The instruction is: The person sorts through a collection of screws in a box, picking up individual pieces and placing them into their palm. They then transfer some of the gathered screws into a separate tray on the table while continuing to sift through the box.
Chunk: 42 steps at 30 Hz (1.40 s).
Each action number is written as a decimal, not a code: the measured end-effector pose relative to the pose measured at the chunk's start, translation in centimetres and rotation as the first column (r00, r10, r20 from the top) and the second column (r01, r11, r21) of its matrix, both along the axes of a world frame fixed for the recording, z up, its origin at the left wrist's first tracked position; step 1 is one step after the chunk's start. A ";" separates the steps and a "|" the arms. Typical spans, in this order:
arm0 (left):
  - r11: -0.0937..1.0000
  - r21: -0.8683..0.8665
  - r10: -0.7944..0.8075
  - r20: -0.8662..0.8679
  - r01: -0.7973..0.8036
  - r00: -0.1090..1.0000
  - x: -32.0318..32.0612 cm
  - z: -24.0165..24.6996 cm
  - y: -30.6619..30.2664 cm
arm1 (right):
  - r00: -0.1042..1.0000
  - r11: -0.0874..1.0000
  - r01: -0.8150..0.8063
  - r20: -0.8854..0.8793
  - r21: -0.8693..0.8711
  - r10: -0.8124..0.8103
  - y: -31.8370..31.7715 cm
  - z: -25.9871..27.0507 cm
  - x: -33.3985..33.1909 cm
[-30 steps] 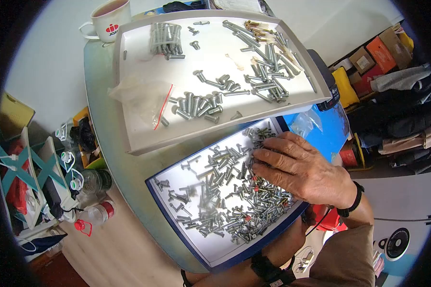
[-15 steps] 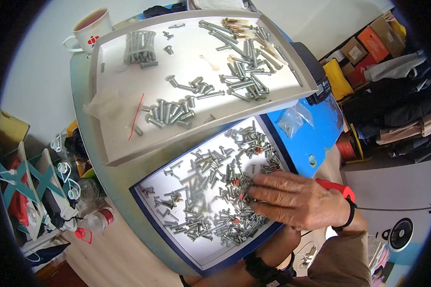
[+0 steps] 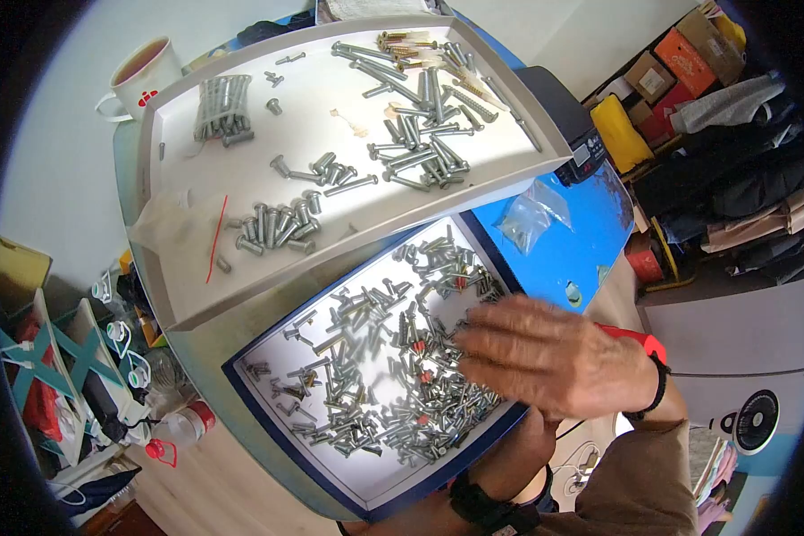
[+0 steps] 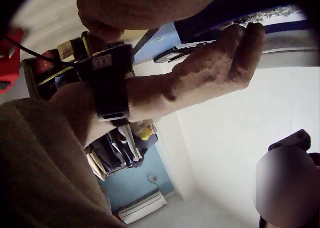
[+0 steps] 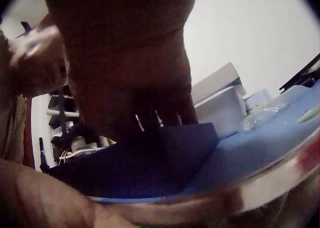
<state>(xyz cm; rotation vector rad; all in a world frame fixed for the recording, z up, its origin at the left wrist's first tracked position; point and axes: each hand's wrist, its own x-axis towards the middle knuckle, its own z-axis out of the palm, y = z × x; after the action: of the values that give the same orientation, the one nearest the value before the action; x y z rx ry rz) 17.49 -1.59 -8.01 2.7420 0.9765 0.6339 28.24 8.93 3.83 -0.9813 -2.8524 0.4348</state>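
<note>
In the head view my right hand (image 3: 558, 357) hovers low over the right side of a blue-edged shallow box (image 3: 286, 464), its fingers extended and motion-blurred. Many small screws (image 3: 411, 357) lie scattered in the box, with several red bits among them. My left hand (image 3: 536, 435) sits under the right hand at the box's near edge, mostly hidden; I cannot tell what its fingers hold. In the left wrist view part of the left hand (image 4: 145, 10) shows close up near the box's dark underside. Seen from the right wrist, the right hand (image 5: 125, 62) overlaps the box's blue wall.
A larger white tray (image 3: 214, 308) behind holds bigger bolts (image 3: 277, 223), a bag of bolts (image 3: 223, 107) and a clear bag with a red strip. A mug (image 3: 143, 76) stands back left. On the blue tabletop lies another clear bag (image 3: 531, 214), near a black device (image 3: 585, 152).
My right hand has moved from the box's far right corner toward its near right edge, uncovering screws there. The tray and box have shifted left in the head view.
</note>
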 end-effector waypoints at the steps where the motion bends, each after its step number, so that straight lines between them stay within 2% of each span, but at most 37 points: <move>1: 0.841 -0.542 0.354 0.542 -0.005 0.762 0.1 0.7 1.0 | 1.000 1.000 0.001 -0.001 0.002 -0.001 0.6 0.1 -0.3; 2: 0.638 -0.716 0.413 0.629 0.284 0.659 0.2 0.5 0.7 | 0.998 0.997 0.047 0.028 0.067 -0.049 1.3 0.1 -0.7; 3: 0.640 -0.714 0.411 0.630 0.283 0.659 0.4 -0.1 0.4 | 0.994 0.987 0.091 0.053 0.134 -0.099 1.9 0.1 -1.1; 5: 0.311 -0.823 0.408 0.567 0.475 0.716 0.9 -1.4 -0.1 | 0.990 0.983 0.097 0.088 0.157 -0.112 2.6 -0.5 -1.7; 6: 0.311 -0.824 0.409 0.565 0.473 0.716 0.9 -1.3 0.0 | 0.987 0.979 0.076 0.127 0.191 -0.102 2.8 -0.9 -2.1; 7: 0.359 -0.817 0.387 0.570 0.451 0.725 0.9 -1.2 0.0 | 0.982 0.973 0.053 0.165 0.223 -0.091 3.0 -1.1 -2.3; 11: 0.537 -0.761 0.298 0.576 0.366 0.761 0.6 -0.6 -0.2 | 0.993 0.984 0.030 0.103 0.174 -0.049 2.1 -1.6 -2.3; 14: 0.548 -0.753 0.320 0.592 0.365 0.740 0.8 -0.9 -0.5 | 0.999 0.998 -0.047 0.024 0.038 0.046 0.9 -1.3 -2.0; 17: 0.567 -0.735 0.343 0.621 0.372 0.705 1.2 -1.4 -1.0 | 0.994 0.994 -0.109 -0.003 -0.007 0.109 0.7 -0.7 -1.6; 21: 0.587 -0.719 0.367 0.646 0.372 0.669 1.2 -1.2 -0.7 | 0.999 0.998 -0.036 -0.023 0.042 0.037 2.0 -0.4 -0.9; 24: 0.613 -0.730 0.341 0.589 0.301 0.733 0.4 0.4 0.6 | 0.998 0.981 -0.038 0.062 0.192 0.026 2.9 -0.7 -1.2; 27: 0.626 -0.740 0.331 0.539 0.247 0.775 0.4 0.3 0.5 | 0.997 0.979 -0.077 0.041 0.189 0.071 2.5 -1.7 -1.5; 29: 0.313 -0.822 0.526 0.568 0.476 0.634 2.4 -2.4 -2.1 | 0.998 0.980 -0.060 0.036 0.190 0.054 2.7 -1.3 -1.4; 30: 0.311 -0.822 0.524 0.567 0.476 0.636 3.1 -3.2 -2.5 | 0.999 0.980 -0.043 0.034 0.195 0.037 2.8 -1.1 -1.3; 31: 0.104 -0.755 0.683 0.527 0.647 0.505 3.7 -4.0 -2.8 | 0.999 0.980 -0.041 0.034 0.196 0.035 3.0 -1.1 -1.2; 32: -0.070 -0.600 0.820 0.420 0.797 0.389 4.4 -4.8 -3.0 | 0.998 0.973 0.024 0.054 0.229 -0.038 3.4 -1.2 -1.3; 33: -0.068 -0.600 0.817 0.425 0.797 0.390 5.3 -5.8 -3.5 | 0.991 0.960 0.088 0.072 0.266 -0.110 3.9 -1.2 -1.4; 35: -0.151 -0.462 0.951 0.173 0.874 0.257 6.6 -7.5 -4.1 | 0.990 0.960 0.053 0.111 0.274 -0.086 4.8 -0.9 -2.0; 37: -0.115 -0.411 0.948 0.226 0.904 0.223 5.8 -5.6 -3.3 | 0.969 0.924 0.029 0.218 0.382 -0.120 5.3 -1.4 -2.7; 39: -0.081 -0.359 0.945 0.268 0.930 0.186 4.3 -3.5 -2.4 | 0.967 0.922 0.033 0.223 0.385 -0.128 5.3 -1.6 -3.1; 40: 0.075 -0.608 0.788 0.522 0.791 0.327 3.3 -2.6 -1.8 | 0.964 0.918 0.039 0.227 0.394 -0.138 5.3 -1.6 -3.2; 41: 0.306 -0.736 0.551 0.654 0.604 0.518 2.8 -2.0 -1.5 | 0.964 0.920 0.038 0.228 0.391 -0.137 5.2 -1.6 -3.2; 42: 0.306 -0.736 0.552 0.654 0.605 0.517 3.0 -1.6 -1.4 | 0.970 0.930 0.043 0.208 0.366 -0.126 5.2 -1.5 -2.9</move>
<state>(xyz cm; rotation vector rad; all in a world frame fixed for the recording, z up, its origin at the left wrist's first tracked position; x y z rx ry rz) 20.48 -3.02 -9.59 0.9665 0.6012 0.8556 25.29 14.08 2.37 -1.1344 -2.9136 -0.2207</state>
